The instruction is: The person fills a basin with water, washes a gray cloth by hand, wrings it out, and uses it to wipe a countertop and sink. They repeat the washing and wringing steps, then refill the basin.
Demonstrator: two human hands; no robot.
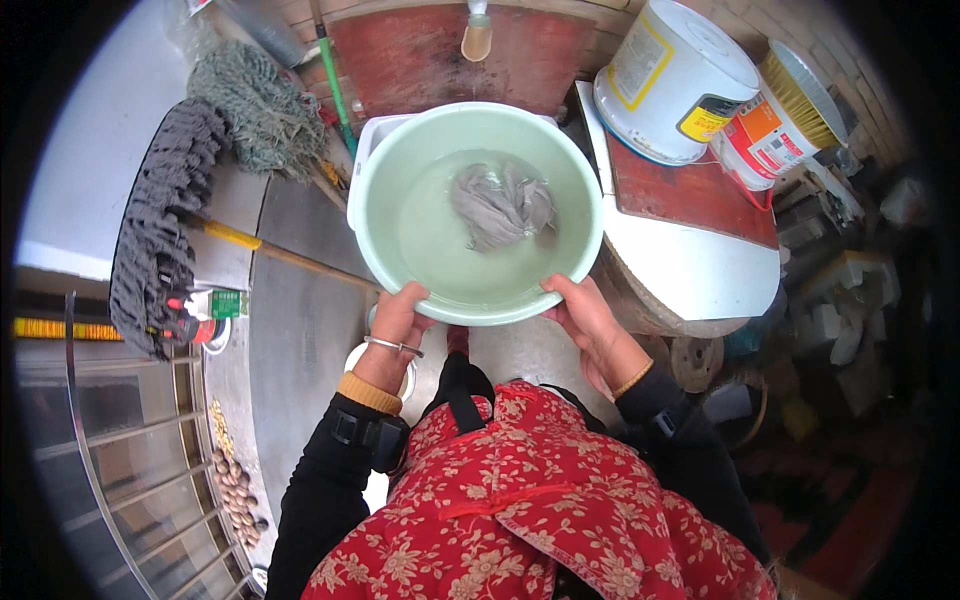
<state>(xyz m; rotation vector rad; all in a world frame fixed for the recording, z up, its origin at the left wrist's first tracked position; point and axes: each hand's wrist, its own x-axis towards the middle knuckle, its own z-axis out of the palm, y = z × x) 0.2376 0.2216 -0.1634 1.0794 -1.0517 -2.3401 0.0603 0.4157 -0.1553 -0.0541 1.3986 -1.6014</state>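
A pale green plastic basin (385,225) with water in it sits over a white sink (362,160), below a tap (477,38). Toward the right inside the basin lies a crumpled grey cloth (497,205), partly under the water. My left hand (398,325) grips the near rim on the left, thumb over the edge and fingers underneath, mostly hidden. At the near right of the rim, my right hand (590,325) holds on the same way. Whether the basin rests fully on the sink cannot be seen.
To the right, a large white bucket (665,75) and a smaller bucket (775,125) stand on a dark red board (690,195). On the left are a dark grey mop head (165,220), a stringy mop (255,105) and a green pole (335,95). Metal railing (130,430) runs at lower left.
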